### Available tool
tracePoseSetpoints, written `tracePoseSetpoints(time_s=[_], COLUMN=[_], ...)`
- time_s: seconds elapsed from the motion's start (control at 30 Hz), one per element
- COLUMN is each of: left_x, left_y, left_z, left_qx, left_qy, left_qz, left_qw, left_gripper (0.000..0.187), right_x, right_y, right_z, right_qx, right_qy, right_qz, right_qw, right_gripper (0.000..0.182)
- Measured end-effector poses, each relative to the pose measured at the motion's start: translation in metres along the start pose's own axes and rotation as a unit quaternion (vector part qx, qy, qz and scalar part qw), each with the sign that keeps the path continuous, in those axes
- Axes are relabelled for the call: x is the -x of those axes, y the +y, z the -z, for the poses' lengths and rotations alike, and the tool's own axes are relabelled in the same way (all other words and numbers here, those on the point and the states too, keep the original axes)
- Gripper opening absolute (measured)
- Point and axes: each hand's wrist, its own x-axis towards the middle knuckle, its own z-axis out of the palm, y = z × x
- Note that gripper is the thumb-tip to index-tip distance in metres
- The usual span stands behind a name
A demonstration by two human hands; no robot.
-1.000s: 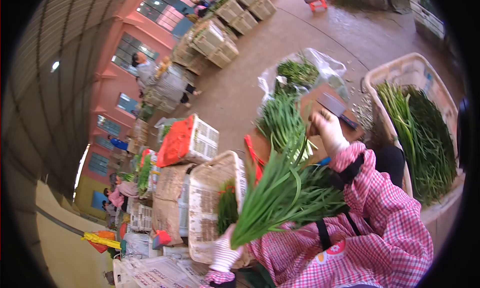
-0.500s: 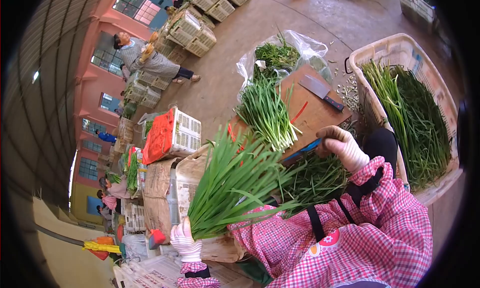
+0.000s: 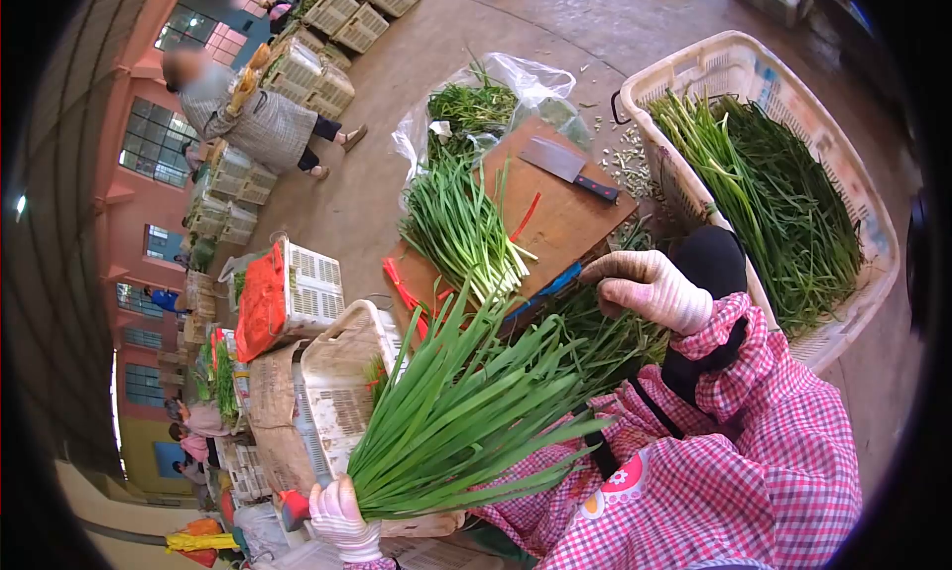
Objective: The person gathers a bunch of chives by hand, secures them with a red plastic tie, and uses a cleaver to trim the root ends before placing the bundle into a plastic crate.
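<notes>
In a white-and-pink glove, my left hand (image 3: 342,518) is closed around one end of a bunch of garlic chives (image 3: 456,411). The long green leaves fan out across my lap. My right hand (image 3: 654,287), gloved too, hovers by the near edge of a wooden board (image 3: 540,208), its thumb and fingers a little apart and no object visible between them. A second bunch of chives (image 3: 466,228) lies on that board, pale stem ends towards me. Beyond it rests a cleaver (image 3: 560,164) with a dark handle. Red ties (image 3: 405,290) lie at the board's left edge.
At right stands a large white crate (image 3: 739,50) holding chives (image 3: 783,203). A clear plastic bag (image 3: 540,79) with greens sits behind the board. Left of me are a white basket (image 3: 332,372) and a crate with red cloth (image 3: 263,302). A person (image 3: 253,119) stands near stacked crates (image 3: 307,74).
My left hand has moved down and slightly left with the chives. My right hand has shifted left in view, its fingers less curled. The whole view has shifted left.
</notes>
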Motion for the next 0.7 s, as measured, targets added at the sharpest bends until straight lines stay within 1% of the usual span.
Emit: tracePoseSetpoints(time_s=[0.07,0.13,0.17,0.23,0.3,0.37,0.4,0.43,0.47,0.5,0.6,0.63,0.7], left_x=[-0.007,-0.009,-0.009,-0.004,0.000,-0.006,-0.008,-0.011,-0.012,-0.014,-0.019,-0.020,-0.020], left_y=[0.007,0.011,0.011,0.009,0.010,0.012,0.015,0.017,0.018,0.019,0.024,0.024,0.024], left_z=[0.007,0.013,0.015,0.014,0.011,0.016,0.034,0.038,0.040,0.042,0.049,0.050,0.053], left_qx=[0.020,0.019,0.017,0.012,0.011,0.008,0.016,0.017,0.019,0.021,0.021,0.024,0.027], left_qy=[0.032,0.033,0.037,0.047,0.063,0.095,0.035,0.038,0.045,0.052,0.042,0.043,0.036], left_qz=[-0.009,-0.010,-0.010,-0.018,-0.028,-0.043,-0.036,-0.037,-0.041,-0.043,-0.035,-0.035,-0.051], left_qw=[0.999,0.999,0.999,0.999,0.998,0.994,0.999,0.998,0.998,0.997,0.998,0.998,0.998], left_gripper=[0.044,0.043,0.041,0.041,0.042,0.047,0.025,0.025,0.027,0.030,0.028,0.028,0.027], right_x=[-0.003,-0.006,-0.007,-0.007,-0.012,-0.020,-0.025,-0.030,-0.038,-0.041,-0.056,-0.061,-0.069], right_y=[0.000,-0.002,-0.002,-0.004,0.001,0.002,-0.001,-0.001,0.007,0.007,0.002,0.001,0.000], right_z=[0.000,-0.004,-0.004,-0.003,-0.001,0.000,0.001,0.002,0.003,0.003,-0.009,-0.012,-0.020], right_qx=[0.017,0.062,0.062,0.092,0.098,0.102,0.217,0.328,0.351,0.353,0.427,0.429,0.459], right_qy=[-0.002,-0.011,-0.012,-0.044,-0.031,-0.018,-0.033,-0.048,-0.060,-0.059,-0.105,-0.104,-0.172], right_qz=[-0.015,-0.022,-0.022,-0.025,-0.026,-0.025,0.031,0.085,0.113,0.114,0.117,0.116,0.116], right_qw=[1.000,0.998,0.998,0.995,0.994,0.994,0.975,0.939,0.928,0.927,0.890,0.890,0.864], right_gripper=[0.025,0.024,0.024,0.022,0.023,0.023,0.025,0.027,0.035,0.035,0.046,0.046,0.047])
